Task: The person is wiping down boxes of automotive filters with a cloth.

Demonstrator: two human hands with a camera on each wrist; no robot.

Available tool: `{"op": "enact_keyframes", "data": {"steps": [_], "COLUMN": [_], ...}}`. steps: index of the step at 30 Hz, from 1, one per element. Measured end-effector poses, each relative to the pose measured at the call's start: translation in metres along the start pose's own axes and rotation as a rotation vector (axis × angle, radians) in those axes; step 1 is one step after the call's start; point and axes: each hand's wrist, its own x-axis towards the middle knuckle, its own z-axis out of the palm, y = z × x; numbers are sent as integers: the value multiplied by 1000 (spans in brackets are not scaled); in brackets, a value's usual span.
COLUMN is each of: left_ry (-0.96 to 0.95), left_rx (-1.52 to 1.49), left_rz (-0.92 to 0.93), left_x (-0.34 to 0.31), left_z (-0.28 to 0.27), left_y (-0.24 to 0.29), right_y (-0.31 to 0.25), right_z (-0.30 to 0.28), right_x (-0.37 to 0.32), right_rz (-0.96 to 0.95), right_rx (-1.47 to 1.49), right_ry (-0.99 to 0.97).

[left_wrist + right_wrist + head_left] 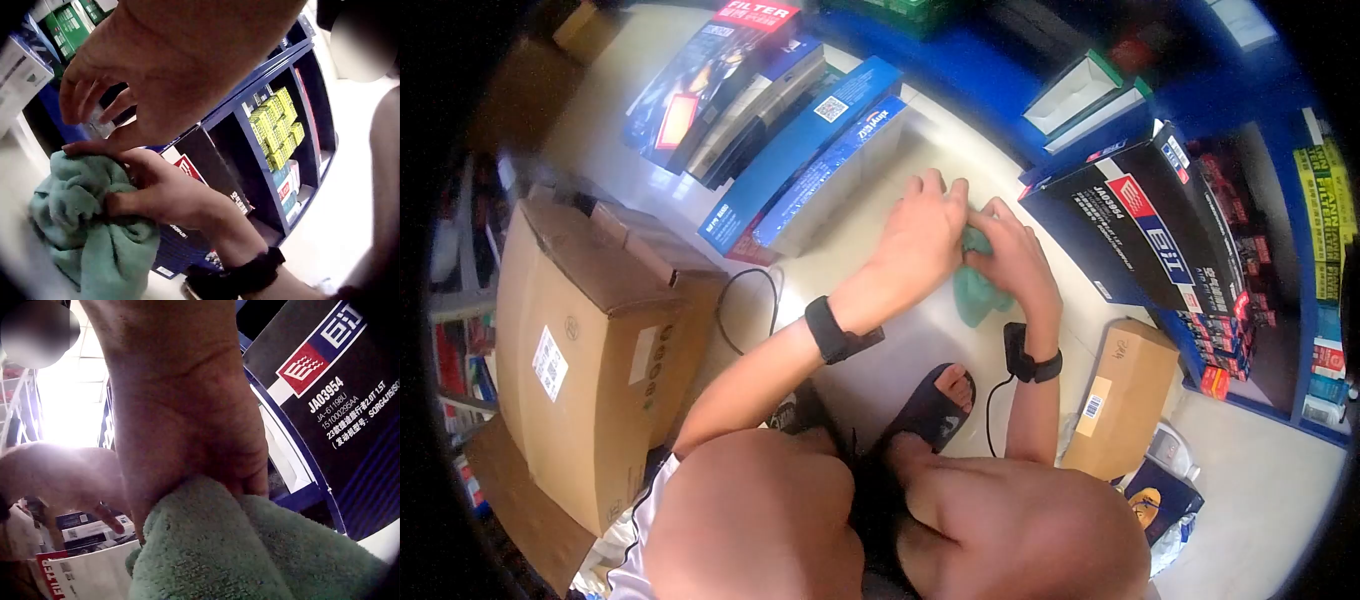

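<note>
A crumpled green towel (980,285) hangs bunched from my right hand (1012,262), whose thumb and fingers pinch its gathered top. In the right wrist view the towel (206,550) spreads in thick folds below that hand. My left hand (922,232) is right beside it, back of the hand upward. From the left wrist view, the left hand (137,81) arches over the towel (94,219) with fingers loosely bent and nothing enclosed by them; its thumb lies along the towel's upper edge. Both wrists wear black straps.
Blue part boxes (800,165) stand in a row at the far left. Brown cartons (590,350) are on the left, another carton (1125,395) on the right. A large black box (1140,225) stands before blue shelving (1270,400). A black cable (750,275) crosses the pale floor.
</note>
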Motion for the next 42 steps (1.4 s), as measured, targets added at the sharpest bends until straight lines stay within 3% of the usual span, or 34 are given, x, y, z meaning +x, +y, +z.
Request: {"op": "enact_keyframes", "data": {"steps": [5,9,15,20,25,31,33,37,39,42], "left_ry": [-52,121,402,536,695,590,718,688,558,605], "left_rx": [-96,-110,-292,-383,-346,-352,-307,-255,-438,-384], "left_rz": [19,119,199,215,155,155,185,184,111,172], "left_x": [33,83,180,246,293,303,313,340,354,365], "left_z": [4,6,6,15,23,48,53,47,41,38], "left_y": [34,46,62,87,104,110,110,103,99,92], "right_y": [14,14,24,36,50,59,61,58,58,59], "right_z": [-19,-66,-125,-156,-155,-155,-154,-154,-156,-157], "right_x": [-18,-38,-67,-67,-67,-60,-60,-59,-59,-61], "right_rz": [44,163,324,408,339,320,334,386,397,411], "right_rx": [65,79,102,75,91,84,95,102,132,163], "right_ry": [142,226,625,660,706,738,739,725,714,694]}}
